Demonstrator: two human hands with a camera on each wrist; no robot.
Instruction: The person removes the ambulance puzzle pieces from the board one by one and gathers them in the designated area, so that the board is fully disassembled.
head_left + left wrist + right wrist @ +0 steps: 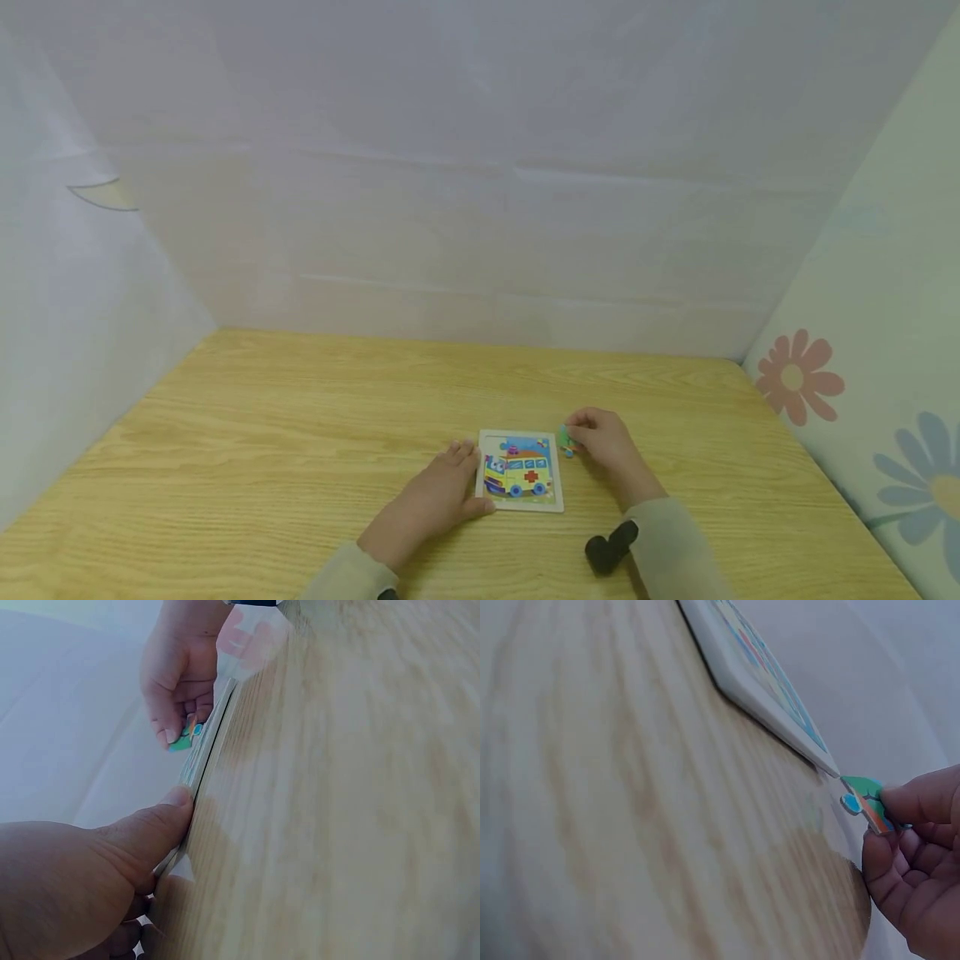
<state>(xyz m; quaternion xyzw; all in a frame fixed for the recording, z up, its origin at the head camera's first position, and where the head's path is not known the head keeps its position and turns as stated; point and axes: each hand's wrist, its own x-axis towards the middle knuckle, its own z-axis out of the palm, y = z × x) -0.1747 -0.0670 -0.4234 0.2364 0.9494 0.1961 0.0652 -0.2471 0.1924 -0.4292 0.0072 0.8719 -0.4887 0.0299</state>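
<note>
A square jigsaw puzzle board (519,507) with a pale frame lies on the table, showing a yellow ambulance with a red cross. A pale bare patch shows at the picture's upper left. My left hand (438,492) rests at the board's left side, thumb on the near left corner and fingers spread along the edge. Just off the board's right side, my right hand (603,437) pinches a puzzle piece (865,796) between thumb and fingers. The piece is green and orange with a blue rounded tab, and is tilted in the right wrist view.
The wooden table (300,400) spreads around the board. A pale back wall (480,250) and side walls enclose it; the right one bears printed flowers (791,377). A black device (611,547) sits at my right sleeve.
</note>
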